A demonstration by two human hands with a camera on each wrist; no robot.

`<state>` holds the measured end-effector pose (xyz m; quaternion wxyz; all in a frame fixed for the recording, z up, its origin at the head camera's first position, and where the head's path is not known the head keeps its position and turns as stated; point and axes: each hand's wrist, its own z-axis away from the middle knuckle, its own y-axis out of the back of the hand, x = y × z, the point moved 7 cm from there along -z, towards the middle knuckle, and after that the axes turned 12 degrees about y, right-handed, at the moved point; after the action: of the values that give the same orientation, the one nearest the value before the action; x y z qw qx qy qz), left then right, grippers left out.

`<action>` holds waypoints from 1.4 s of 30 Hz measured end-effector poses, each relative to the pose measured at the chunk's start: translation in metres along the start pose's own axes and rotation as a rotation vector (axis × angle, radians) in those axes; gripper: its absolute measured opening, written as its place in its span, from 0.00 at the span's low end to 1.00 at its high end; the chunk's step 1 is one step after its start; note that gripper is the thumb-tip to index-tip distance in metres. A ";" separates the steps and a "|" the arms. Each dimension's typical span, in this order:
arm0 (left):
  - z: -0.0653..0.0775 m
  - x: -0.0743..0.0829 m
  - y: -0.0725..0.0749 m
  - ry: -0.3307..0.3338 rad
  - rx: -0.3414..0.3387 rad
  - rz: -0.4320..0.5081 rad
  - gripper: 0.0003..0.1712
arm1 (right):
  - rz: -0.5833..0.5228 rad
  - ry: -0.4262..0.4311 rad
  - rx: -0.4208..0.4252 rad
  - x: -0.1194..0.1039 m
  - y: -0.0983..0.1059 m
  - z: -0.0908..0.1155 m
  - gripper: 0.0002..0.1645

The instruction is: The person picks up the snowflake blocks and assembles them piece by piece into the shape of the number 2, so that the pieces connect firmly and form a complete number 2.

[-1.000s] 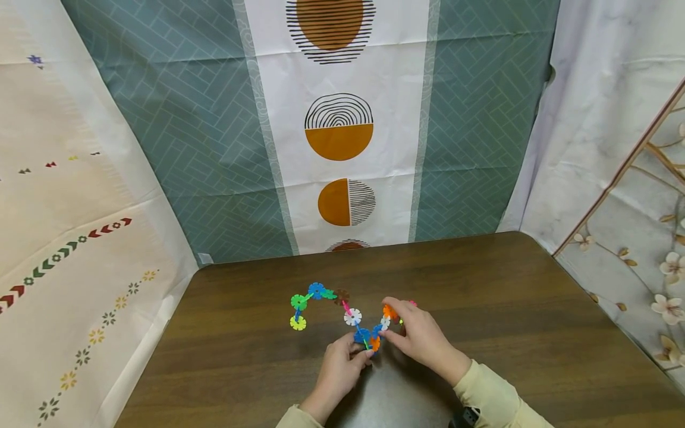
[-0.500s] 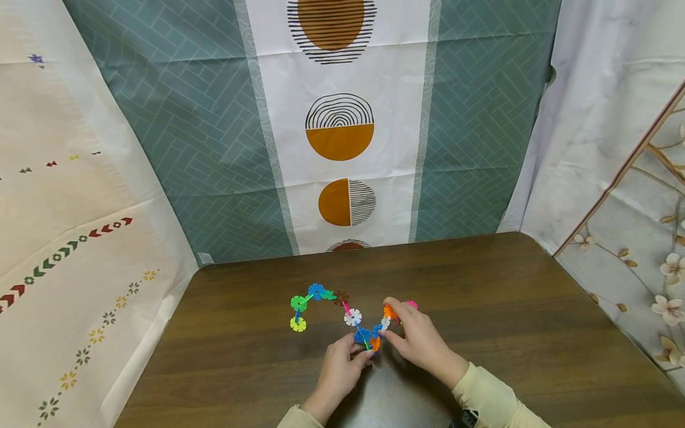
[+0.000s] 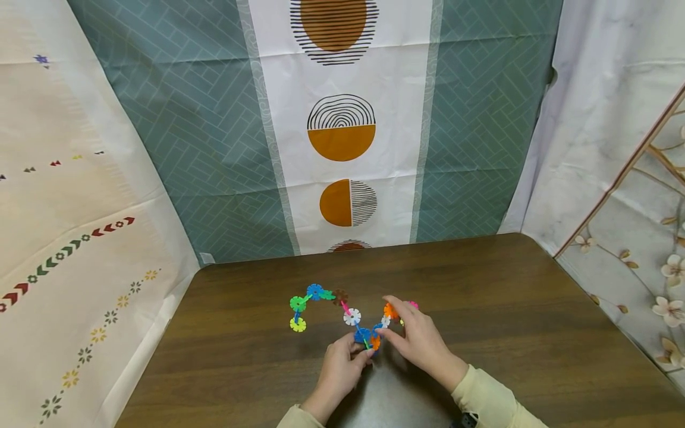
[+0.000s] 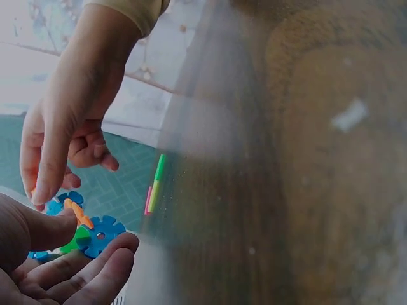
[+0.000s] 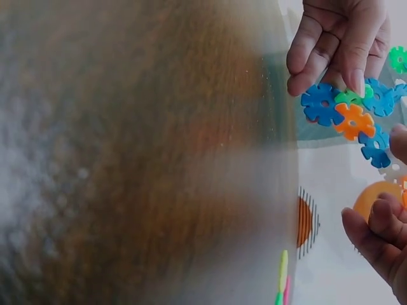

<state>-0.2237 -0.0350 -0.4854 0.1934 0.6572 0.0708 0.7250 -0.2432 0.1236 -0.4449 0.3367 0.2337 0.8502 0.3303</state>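
A chain of coloured, notched plastic discs (image 3: 352, 317) lies in a winding line on the brown table. My left hand (image 3: 338, 365) pinches the chain at its near bend; in the right wrist view its thumb presses a green disc (image 5: 348, 96) beside blue and orange ones. My right hand (image 3: 423, 342) spans the right-hand stretch, thumb tip at a blue disc (image 5: 375, 147) and forefinger by an orange disc (image 3: 390, 311). Its fingers stand apart with discs between them. Pink and yellow-green discs farther right are partly hidden behind this hand.
The chain's left end finishes in a yellow disc (image 3: 298, 324) after green and blue ones. The wooden table (image 3: 241, 368) meets a patterned cloth backdrop (image 3: 471, 119) at its far edge. Printed cloths hang on both sides.
My right thumb has shifted slightly left and the right forefinger has lifted a little off the orange disc. My left hand holds its place, and the chain looks almost unmoved.
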 end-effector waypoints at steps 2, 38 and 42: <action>0.000 0.000 0.000 -0.002 -0.001 0.000 0.10 | -0.010 0.008 0.011 0.000 0.001 0.000 0.35; -0.004 -0.002 -0.007 -0.015 -0.029 0.023 0.07 | -0.080 0.081 -0.009 0.003 -0.007 0.004 0.29; -0.004 -0.002 -0.005 -0.017 -0.016 0.003 0.08 | -0.068 0.046 -0.040 0.005 0.000 0.002 0.39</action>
<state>-0.2266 -0.0310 -0.4895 0.1983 0.6617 0.0624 0.7204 -0.2448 0.1275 -0.4484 0.3327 0.1900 0.8585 0.3409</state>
